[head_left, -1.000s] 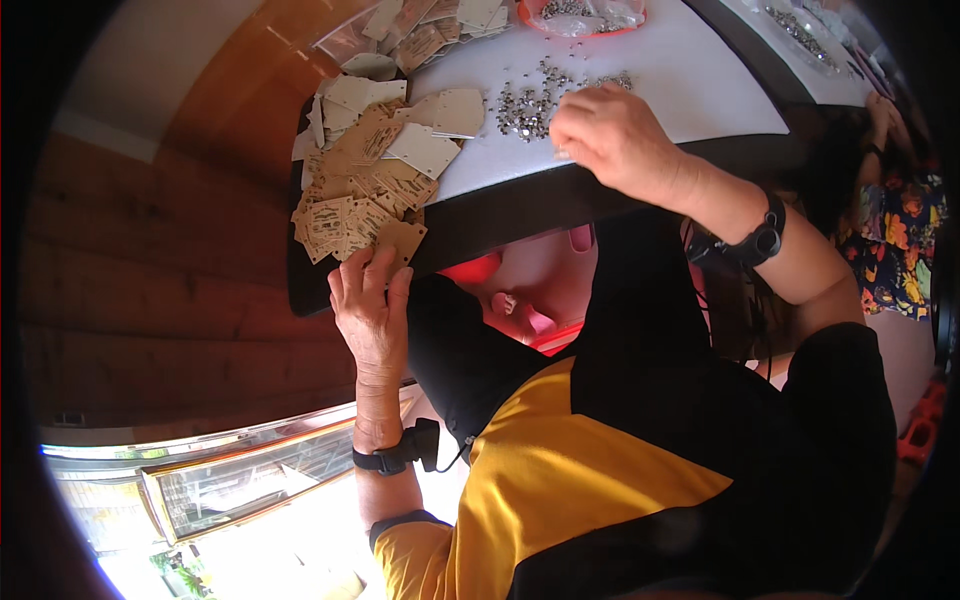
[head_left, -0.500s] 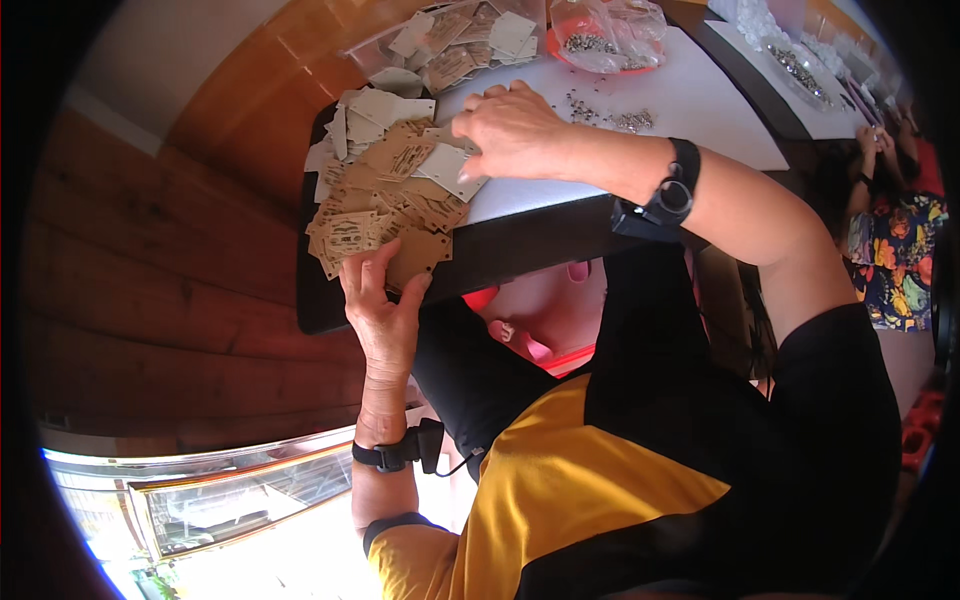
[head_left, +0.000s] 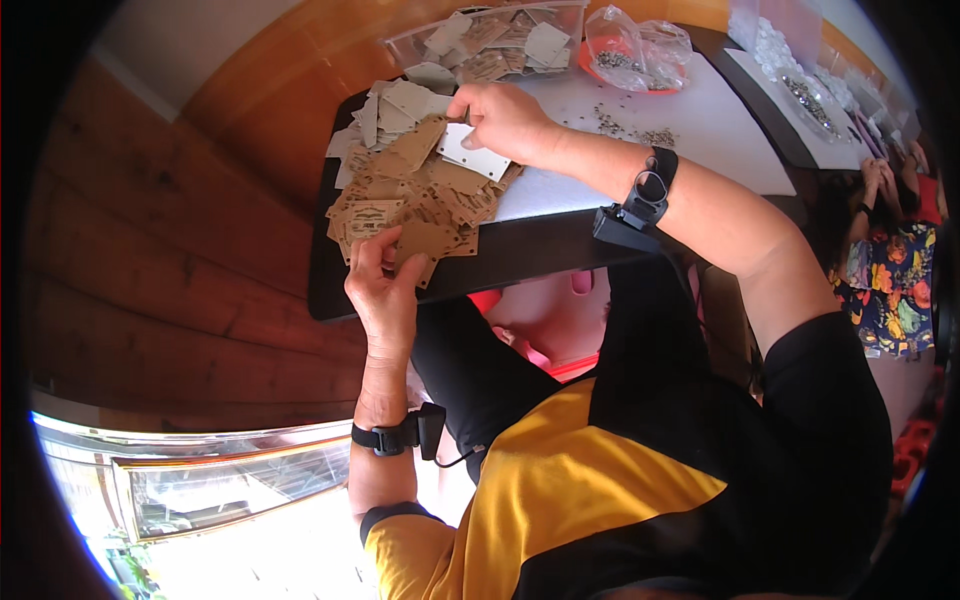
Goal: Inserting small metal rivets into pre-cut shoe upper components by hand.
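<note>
At the left, the left hand (head_left: 383,290) rests at the near edge of a dark table (head_left: 325,290), its fingers curled over the closest brown cards in a loose pile of cards (head_left: 410,200); whether it pinches one is hard to tell. Above and to the right, the right hand (head_left: 505,120) pinches a pale card (head_left: 478,160) over the pile's far side, long edge slanting down to the right. Small metal bits (head_left: 640,130) lie farther right on a white mat (head_left: 720,130).
</note>
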`<state>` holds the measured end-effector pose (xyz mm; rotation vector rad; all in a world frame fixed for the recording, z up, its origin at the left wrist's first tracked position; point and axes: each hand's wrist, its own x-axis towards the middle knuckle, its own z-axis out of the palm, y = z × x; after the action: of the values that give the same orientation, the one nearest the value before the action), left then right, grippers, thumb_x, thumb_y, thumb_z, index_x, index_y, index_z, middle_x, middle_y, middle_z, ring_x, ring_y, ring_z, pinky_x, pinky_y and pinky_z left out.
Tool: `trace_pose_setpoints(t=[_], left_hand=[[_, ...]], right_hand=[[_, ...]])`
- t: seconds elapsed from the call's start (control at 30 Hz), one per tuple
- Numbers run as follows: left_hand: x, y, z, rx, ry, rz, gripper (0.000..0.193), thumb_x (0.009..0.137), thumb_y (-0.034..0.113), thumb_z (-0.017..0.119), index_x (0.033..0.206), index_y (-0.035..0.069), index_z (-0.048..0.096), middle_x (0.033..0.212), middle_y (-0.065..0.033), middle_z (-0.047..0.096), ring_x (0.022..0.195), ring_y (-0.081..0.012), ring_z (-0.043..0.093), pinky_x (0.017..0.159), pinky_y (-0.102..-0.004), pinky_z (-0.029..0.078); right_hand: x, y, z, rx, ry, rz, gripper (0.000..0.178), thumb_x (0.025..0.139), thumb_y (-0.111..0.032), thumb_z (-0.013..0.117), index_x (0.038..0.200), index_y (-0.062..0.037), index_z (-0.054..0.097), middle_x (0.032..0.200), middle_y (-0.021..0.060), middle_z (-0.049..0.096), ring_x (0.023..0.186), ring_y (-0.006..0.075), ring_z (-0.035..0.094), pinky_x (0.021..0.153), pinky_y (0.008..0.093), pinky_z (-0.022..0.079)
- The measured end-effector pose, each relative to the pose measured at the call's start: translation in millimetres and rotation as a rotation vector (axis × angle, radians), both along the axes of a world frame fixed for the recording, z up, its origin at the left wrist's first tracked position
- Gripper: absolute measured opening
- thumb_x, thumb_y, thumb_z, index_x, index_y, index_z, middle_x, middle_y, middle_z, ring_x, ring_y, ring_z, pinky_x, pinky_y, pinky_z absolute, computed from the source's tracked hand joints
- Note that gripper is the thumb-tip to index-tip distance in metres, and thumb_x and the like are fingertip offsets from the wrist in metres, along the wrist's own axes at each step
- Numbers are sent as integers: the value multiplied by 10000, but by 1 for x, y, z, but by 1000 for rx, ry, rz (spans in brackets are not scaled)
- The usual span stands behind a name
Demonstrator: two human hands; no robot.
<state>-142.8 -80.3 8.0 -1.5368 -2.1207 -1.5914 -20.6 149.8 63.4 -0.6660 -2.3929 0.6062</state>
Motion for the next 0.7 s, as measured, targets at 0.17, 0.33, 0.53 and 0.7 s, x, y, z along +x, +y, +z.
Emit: trace_pose_setpoints(t=[0.17,0.33,0.53,0.7], left_hand=[[-9,-1,0,-44,-205,-4,344,690,-12,754,1028,14,696,826,-11,540,727,-118,506,697,-253,463],[-5,-7,6,93,-377,-26,225,781,-36,709,999,14,688,806,13,546,756,-79,495,707,-224,449],[52,-15,37,142,-736,-282,96,911,-3,629,1007,-9,631,917,-98,662,790,-174,679,583,-292,613],[78,1,30,48,-973,-461,137,937,10,587,1066,-32,570,952,-157,680,764,-252,709,564,-323,622]], right_hand=[[-9,15,4,-228,147,70,232,752,-19,760,975,-17,696,807,48,686,755,123,637,700,292,499],[15,9,9,-295,183,134,180,779,-23,738,955,-7,703,843,40,693,793,115,632,738,271,496],[74,-17,22,-353,217,313,185,867,-104,686,1034,-24,694,851,6,672,818,67,596,757,248,477],[93,-29,3,-349,156,361,188,900,-126,659,1055,-37,716,926,23,719,882,80,634,825,255,496]])
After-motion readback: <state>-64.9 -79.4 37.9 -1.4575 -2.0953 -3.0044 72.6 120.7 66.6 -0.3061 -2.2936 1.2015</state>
